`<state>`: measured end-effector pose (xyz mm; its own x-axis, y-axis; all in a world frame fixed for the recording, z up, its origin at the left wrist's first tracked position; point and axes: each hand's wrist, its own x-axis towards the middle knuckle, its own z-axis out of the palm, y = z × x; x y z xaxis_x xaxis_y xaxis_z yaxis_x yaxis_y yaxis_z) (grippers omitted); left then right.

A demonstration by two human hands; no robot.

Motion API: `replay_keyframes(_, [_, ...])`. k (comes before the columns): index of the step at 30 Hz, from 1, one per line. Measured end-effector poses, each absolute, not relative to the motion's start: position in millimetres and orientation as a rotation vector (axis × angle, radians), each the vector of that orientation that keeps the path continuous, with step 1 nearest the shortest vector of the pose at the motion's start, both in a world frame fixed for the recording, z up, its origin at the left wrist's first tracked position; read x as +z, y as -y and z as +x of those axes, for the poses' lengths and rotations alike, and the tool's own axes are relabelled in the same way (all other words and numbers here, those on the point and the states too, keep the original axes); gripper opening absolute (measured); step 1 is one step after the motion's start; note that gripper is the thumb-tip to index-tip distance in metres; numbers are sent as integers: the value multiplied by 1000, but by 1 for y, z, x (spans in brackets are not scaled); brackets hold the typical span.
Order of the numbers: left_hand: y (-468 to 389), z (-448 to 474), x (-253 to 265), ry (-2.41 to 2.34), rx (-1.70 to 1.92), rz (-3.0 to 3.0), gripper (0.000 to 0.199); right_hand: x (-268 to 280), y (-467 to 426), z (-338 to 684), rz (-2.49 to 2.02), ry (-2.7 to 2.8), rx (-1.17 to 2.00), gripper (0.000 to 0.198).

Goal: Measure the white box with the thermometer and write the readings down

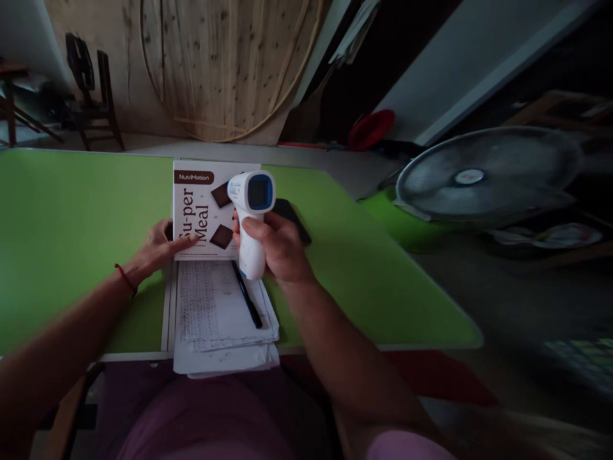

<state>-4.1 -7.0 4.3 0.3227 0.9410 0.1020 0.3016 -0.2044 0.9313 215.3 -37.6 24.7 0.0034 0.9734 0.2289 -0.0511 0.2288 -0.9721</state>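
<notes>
The right hand [280,246] is wrapped around the grip of a white thermometer gun [251,220], fingers closed firmly on it, thumb lying across the front of the handle; the gun stands upright above the tabletop [71,223] with its blue-framed screen turned back toward the person and its nose aimed away, over the box [205,207]. That box, white with brown squares printed on it, lies flat on the green surface just beyond a stack of papers [218,319], and the left hand [156,246] rests on its near left corner, fingers spread loosely and flat, pressing rather than gripping. A black pen [246,295] lies slantwise on the top sheet, untouched, just below the gun's handle. A dark phone [292,217] sits partly hidden behind the right hand. From where I stand, the work looks to be in its middle: the box is steadied and the gun is up and pointed, so the picking-up and lining-up seem done, while any writing on the sheet looks not yet started, since the pen lies free. Whether the trigger is pressed I cannot tell; the screen is too dim to read. Off to the right, well apart from the hands, a fan [483,176] stands beside the tabletop's edge, and a wooden panel leans against the wall behind.
</notes>
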Motion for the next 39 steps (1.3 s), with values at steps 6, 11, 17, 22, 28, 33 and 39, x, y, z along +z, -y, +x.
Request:
replay_keyframes(6, [5, -5, 4, -1168, 869, 1786, 49, 13, 36, 211, -1034, 1185, 1123, 38])
replay_keyframes(11, [2, -7, 2, -1164, 866, 1778, 51, 11, 38, 211, -1073, 1157, 1111, 38])
replay_keyframes(17, [0, -8, 0, -1174, 864, 1774, 54, 6, 39, 212, -1100, 1256, 1038, 35])
replay_keyframes(22, [1, -8, 1, -1159, 841, 1768, 52, 3, 40, 213, -1067, 1251, 1013, 36])
replay_keyframes(28, [0, -8, 1, -1159, 820, 1799, 54, 0, 37, 215, -1081, 1295, 983, 38])
replay_keyframes(33, [-2, -10, -1, -1180, 814, 1798, 58, -2, 37, 216, -1071, 1275, 990, 36])
replay_keyframes(39, [-3, -11, -3, -1170, 823, 1753, 62, 0, 39, 216, -1040, 1245, 1047, 37])
